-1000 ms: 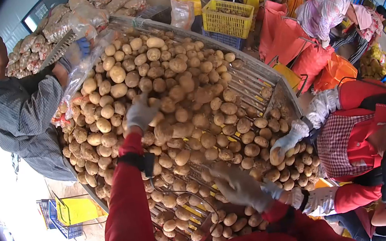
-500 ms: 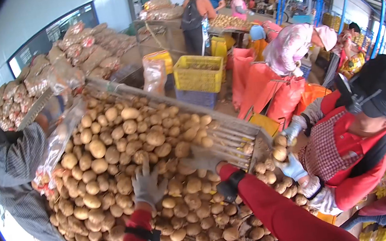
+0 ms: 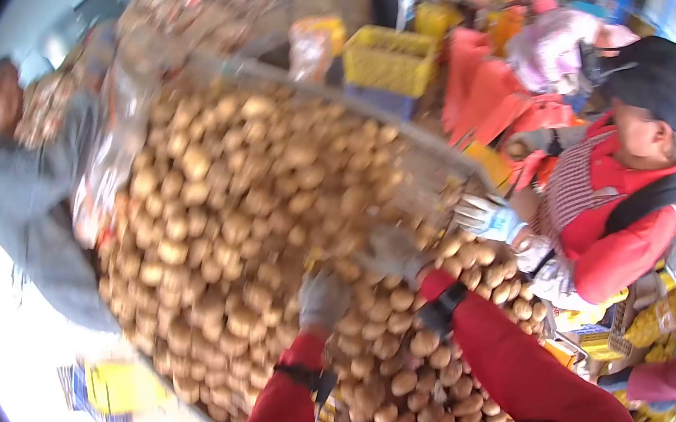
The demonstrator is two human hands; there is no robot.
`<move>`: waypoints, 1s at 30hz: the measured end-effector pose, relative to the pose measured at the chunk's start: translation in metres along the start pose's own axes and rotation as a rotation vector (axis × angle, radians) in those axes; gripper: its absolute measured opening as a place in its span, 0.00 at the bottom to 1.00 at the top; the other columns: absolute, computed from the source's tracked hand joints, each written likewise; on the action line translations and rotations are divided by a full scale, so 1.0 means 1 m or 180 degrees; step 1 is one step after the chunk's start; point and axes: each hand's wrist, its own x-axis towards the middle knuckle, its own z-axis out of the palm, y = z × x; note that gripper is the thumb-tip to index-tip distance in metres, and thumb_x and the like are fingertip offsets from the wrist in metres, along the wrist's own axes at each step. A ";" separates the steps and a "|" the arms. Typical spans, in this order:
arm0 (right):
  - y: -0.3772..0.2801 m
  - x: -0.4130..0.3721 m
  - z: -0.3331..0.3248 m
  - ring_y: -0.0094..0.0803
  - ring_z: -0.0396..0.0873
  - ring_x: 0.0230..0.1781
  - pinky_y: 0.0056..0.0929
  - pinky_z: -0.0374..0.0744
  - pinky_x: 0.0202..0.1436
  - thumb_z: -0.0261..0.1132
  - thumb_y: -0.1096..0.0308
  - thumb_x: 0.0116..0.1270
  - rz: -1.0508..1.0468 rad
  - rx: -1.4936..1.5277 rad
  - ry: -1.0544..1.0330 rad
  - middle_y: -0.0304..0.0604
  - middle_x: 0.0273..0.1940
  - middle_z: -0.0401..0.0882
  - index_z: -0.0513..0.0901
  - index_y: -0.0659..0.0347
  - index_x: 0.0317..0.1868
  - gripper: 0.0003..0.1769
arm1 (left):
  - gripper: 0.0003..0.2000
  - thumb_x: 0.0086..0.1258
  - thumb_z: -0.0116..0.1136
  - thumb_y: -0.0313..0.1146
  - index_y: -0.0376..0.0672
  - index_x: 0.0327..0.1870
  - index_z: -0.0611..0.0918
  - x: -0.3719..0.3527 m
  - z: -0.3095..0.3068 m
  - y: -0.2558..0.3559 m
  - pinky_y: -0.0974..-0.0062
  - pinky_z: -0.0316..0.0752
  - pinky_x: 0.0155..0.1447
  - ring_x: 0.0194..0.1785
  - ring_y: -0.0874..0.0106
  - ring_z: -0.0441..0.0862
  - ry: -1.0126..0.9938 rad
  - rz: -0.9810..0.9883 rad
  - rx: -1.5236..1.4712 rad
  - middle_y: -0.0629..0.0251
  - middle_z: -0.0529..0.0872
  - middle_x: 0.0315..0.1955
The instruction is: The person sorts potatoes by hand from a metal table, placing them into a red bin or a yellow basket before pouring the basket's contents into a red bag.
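Observation:
A large heap of potatoes [image 3: 222,218] fills the sorting table in front of me. My left hand [image 3: 322,299], in a grey glove, rests on the potatoes near the middle of the heap. Its fingers point down and are blurred, so their grip does not show. Just to its right, my right hand [image 3: 396,253], also gloved, lies over the potatoes with its fingers spread and smeared a little by motion. No potato is visible in it.
A co-worker in red [image 3: 613,198] stands at the right, one gloved hand [image 3: 490,217] over the potatoes. Another person in grey [image 3: 38,201] holds a clear plastic sack [image 3: 112,169] at the left. Behind the table's metal rim [image 3: 349,106] stand a yellow crate [image 3: 390,57] and red sacks [image 3: 471,84].
My view has tilted down and turned. My left hand has moved right and nearer to me, close beside my right hand. The co-worker's hand on the right no longer holds potatoes.

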 end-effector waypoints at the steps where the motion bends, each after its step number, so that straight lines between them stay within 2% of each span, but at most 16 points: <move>1: -0.008 -0.011 -0.010 0.60 0.78 0.68 0.49 0.77 0.71 0.65 0.39 0.69 -0.0111 0.0077 0.0015 0.63 0.66 0.80 0.80 0.64 0.67 0.39 | 0.13 0.70 0.59 0.41 0.41 0.39 0.88 -0.009 -0.008 0.015 0.51 0.80 0.59 0.55 0.47 0.83 -0.0470 -0.0296 -0.0108 0.51 0.88 0.50; 2: -0.011 -0.022 -0.018 0.60 0.78 0.68 0.48 0.77 0.71 0.66 0.39 0.69 -0.0203 0.0125 0.0098 0.63 0.66 0.80 0.81 0.65 0.66 0.39 | 0.14 0.71 0.59 0.42 0.40 0.40 0.87 -0.021 -0.012 0.028 0.49 0.81 0.57 0.56 0.47 0.84 -0.0879 -0.0534 -0.0243 0.50 0.88 0.51; 5: 0.005 -0.032 -0.007 0.59 0.81 0.64 0.49 0.78 0.69 0.68 0.41 0.69 -0.1204 0.0454 0.0410 0.60 0.64 0.82 0.84 0.65 0.63 0.36 | 0.13 0.71 0.61 0.40 0.40 0.44 0.86 -0.065 -0.017 0.056 0.51 0.83 0.56 0.55 0.49 0.85 -0.0412 -0.0646 -0.0542 0.51 0.88 0.52; 9: -0.006 0.019 -0.040 0.54 0.81 0.66 0.51 0.78 0.69 0.70 0.46 0.69 -0.1249 0.0927 -0.0788 0.55 0.67 0.81 0.80 0.57 0.70 0.35 | 0.11 0.69 0.65 0.33 0.40 0.50 0.86 -0.133 -0.055 0.081 0.55 0.83 0.60 0.57 0.50 0.86 0.0221 -0.0458 -0.1191 0.53 0.89 0.54; 11: -0.032 0.069 -0.070 0.52 0.81 0.66 0.50 0.79 0.69 0.70 0.47 0.69 -0.0727 0.0797 -0.0367 0.56 0.67 0.80 0.80 0.52 0.71 0.33 | 0.14 0.67 0.66 0.30 0.40 0.54 0.86 -0.175 -0.077 0.084 0.57 0.82 0.63 0.60 0.52 0.85 0.0712 -0.0291 -0.1132 0.53 0.89 0.56; 12: -0.030 0.097 -0.066 0.53 0.81 0.65 0.50 0.79 0.68 0.70 0.49 0.69 -0.0990 0.0512 0.0292 0.56 0.66 0.81 0.79 0.50 0.72 0.33 | 0.16 0.67 0.66 0.29 0.40 0.56 0.87 -0.202 -0.084 0.083 0.58 0.81 0.64 0.61 0.52 0.85 0.0860 -0.0292 -0.0955 0.53 0.89 0.57; 13: -0.026 0.126 -0.053 0.53 0.82 0.64 0.49 0.79 0.67 0.69 0.51 0.70 -0.1233 0.0254 0.0953 0.55 0.64 0.82 0.78 0.47 0.73 0.32 | 0.19 0.66 0.65 0.27 0.39 0.59 0.86 -0.231 -0.097 0.084 0.56 0.79 0.67 0.63 0.52 0.84 0.0820 -0.0474 -0.0664 0.52 0.88 0.58; 15: -0.035 0.172 -0.026 0.56 0.83 0.62 0.50 0.80 0.67 0.68 0.56 0.70 -0.0646 -0.0836 0.0834 0.56 0.61 0.83 0.73 0.44 0.77 0.35 | 0.19 0.68 0.63 0.26 0.37 0.61 0.85 -0.289 -0.104 0.080 0.54 0.75 0.70 0.66 0.47 0.82 0.0693 -0.1237 -0.0296 0.48 0.86 0.62; 17: -0.055 0.191 -0.015 0.58 0.83 0.61 0.52 0.81 0.66 0.65 0.61 0.69 -0.0290 -0.1299 0.0673 0.61 0.63 0.81 0.68 0.39 0.81 0.39 | 0.21 0.70 0.62 0.28 0.36 0.65 0.82 -0.342 -0.094 0.082 0.51 0.72 0.74 0.70 0.44 0.79 0.0620 -0.1974 0.0116 0.44 0.83 0.66; 21: -0.051 0.188 -0.031 0.57 0.85 0.58 0.50 0.83 0.63 0.69 0.64 0.64 -0.0373 -0.1053 0.0154 0.61 0.61 0.82 0.67 0.39 0.80 0.43 | 0.29 0.74 0.59 0.35 0.36 0.75 0.75 -0.381 -0.074 0.088 0.48 0.63 0.80 0.82 0.41 0.64 -0.0286 -0.2115 0.0312 0.43 0.71 0.77; 24: -0.062 0.118 -0.038 0.57 0.84 0.59 0.48 0.83 0.65 0.69 0.68 0.62 -0.0962 -0.1481 -0.0117 0.59 0.60 0.83 0.67 0.38 0.78 0.43 | 0.30 0.73 0.61 0.35 0.38 0.76 0.75 -0.391 -0.055 0.077 0.48 0.63 0.81 0.83 0.42 0.62 -0.0072 -0.2169 0.0134 0.43 0.70 0.79; 25: -0.076 0.097 -0.030 0.57 0.80 0.65 0.50 0.81 0.69 0.68 0.71 0.61 -0.0594 -0.1147 -0.0644 0.59 0.62 0.81 0.73 0.39 0.74 0.39 | 0.29 0.73 0.61 0.35 0.38 0.76 0.75 -0.387 -0.061 0.080 0.49 0.63 0.80 0.83 0.43 0.62 -0.0010 -0.2196 0.0067 0.43 0.70 0.78; 26: -0.078 0.063 -0.018 0.56 0.79 0.66 0.50 0.80 0.71 0.68 0.72 0.61 -0.1047 -0.1331 -0.0417 0.57 0.63 0.81 0.73 0.41 0.74 0.39 | 0.29 0.73 0.61 0.35 0.38 0.75 0.76 -0.388 -0.062 0.081 0.49 0.64 0.80 0.83 0.43 0.63 0.0009 -0.2204 0.0060 0.44 0.71 0.78; 27: -0.067 0.052 0.006 0.55 0.79 0.67 0.46 0.80 0.71 0.70 0.72 0.61 -0.0907 -0.0801 -0.0413 0.56 0.64 0.80 0.74 0.44 0.73 0.38 | 0.28 0.73 0.61 0.35 0.39 0.75 0.76 -0.389 -0.062 0.082 0.49 0.64 0.80 0.82 0.43 0.64 0.0042 -0.2197 0.0068 0.44 0.72 0.77; 28: -0.069 0.026 -0.006 0.50 0.80 0.67 0.42 0.80 0.71 0.72 0.71 0.61 -0.1192 0.0010 -0.0442 0.55 0.65 0.80 0.72 0.46 0.75 0.39 | 0.28 0.74 0.60 0.34 0.38 0.74 0.77 -0.387 -0.064 0.083 0.50 0.64 0.80 0.82 0.44 0.65 0.0079 -0.2207 0.0059 0.45 0.73 0.77; 30: -0.058 -0.018 0.005 0.44 0.80 0.66 0.37 0.82 0.67 0.70 0.71 0.62 -0.1097 0.1682 -0.0495 0.51 0.67 0.79 0.71 0.45 0.76 0.41 | 0.26 0.74 0.60 0.32 0.38 0.73 0.77 -0.389 -0.068 0.086 0.51 0.65 0.80 0.81 0.44 0.67 0.0126 -0.2206 0.0065 0.45 0.74 0.76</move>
